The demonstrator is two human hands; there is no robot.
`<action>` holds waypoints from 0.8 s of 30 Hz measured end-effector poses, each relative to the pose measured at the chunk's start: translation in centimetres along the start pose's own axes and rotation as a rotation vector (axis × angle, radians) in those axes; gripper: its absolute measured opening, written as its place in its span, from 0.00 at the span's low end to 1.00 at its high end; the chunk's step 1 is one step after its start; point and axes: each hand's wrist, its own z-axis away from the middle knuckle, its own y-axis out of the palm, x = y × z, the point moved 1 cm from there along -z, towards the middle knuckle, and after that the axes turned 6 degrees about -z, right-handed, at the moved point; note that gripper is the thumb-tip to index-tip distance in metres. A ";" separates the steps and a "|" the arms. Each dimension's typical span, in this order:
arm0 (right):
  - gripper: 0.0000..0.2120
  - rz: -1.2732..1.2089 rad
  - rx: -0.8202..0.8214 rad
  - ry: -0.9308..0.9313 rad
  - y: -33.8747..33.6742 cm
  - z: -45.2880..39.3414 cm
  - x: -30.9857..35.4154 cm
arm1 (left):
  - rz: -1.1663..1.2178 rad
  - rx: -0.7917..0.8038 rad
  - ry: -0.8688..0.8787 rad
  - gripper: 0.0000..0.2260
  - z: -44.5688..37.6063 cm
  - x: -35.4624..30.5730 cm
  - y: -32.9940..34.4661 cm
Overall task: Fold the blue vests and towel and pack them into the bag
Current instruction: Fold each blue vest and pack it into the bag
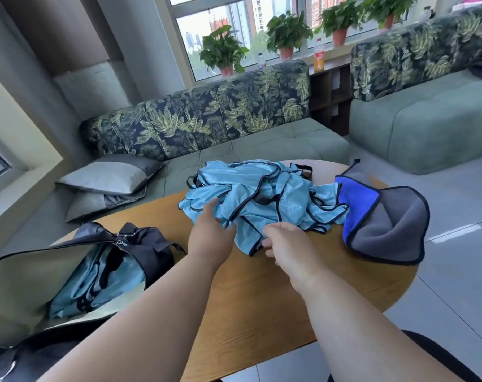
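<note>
A heap of light blue vests (pixel 261 194) with black trim lies crumpled at the far middle of the round wooden table (pixel 261 293). My left hand (pixel 209 232) rests on the heap's near left edge, fingers spread and touching the cloth. Curled fingers of my right hand (pixel 286 241) pinch the near edge of a vest. A blue and grey towel (pixel 385 221) lies rumpled to the right of the heap. At the left, the black bag (pixel 140 244) stands unzipped, with light blue vest cloth (pixel 102 282) inside it.
A leaf-patterned sofa (pixel 206 119) with grey cushions (pixel 110 177) runs behind the table. A second sofa (pixel 427 111) stands at the right. Potted plants (pixel 223 51) and bottles line the windowsill. Tiled floor lies to the right of the table.
</note>
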 end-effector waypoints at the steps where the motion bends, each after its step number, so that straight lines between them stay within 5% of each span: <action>1: 0.08 -0.004 0.001 0.004 0.0 0.0 0.0 | -0.037 0.003 0.023 0.26 -0.5 -0.1 0.0; 4: 0.08 0.000 0.009 0.013 0.3 0.3 0.0 | -0.060 -0.022 0.031 0.09 -1.4 -0.2 -0.4; 6: 0.08 0.012 0.019 0.015 0.4 0.3 -0.1 | -0.019 -0.067 0.019 0.06 -1.2 0.0 -0.8; 9: 0.06 0.020 0.031 0.012 0.8 0.2 -0.2 | 0.035 -0.069 0.032 0.07 -0.3 0.9 -1.0; 16: 0.07 0.053 0.035 0.030 1.6 0.9 -1.0 | 0.392 0.341 -0.077 0.26 -1.1 -0.2 -0.8; 20: 0.07 0.056 0.025 0.029 1.2 0.9 -0.8 | 0.580 0.265 -0.161 0.19 -1.0 -0.4 -1.7; 24: 0.14 0.123 0.017 -0.032 0.7 0.8 -0.8 | 0.617 0.014 -0.137 0.10 2.6 -0.3 -4.4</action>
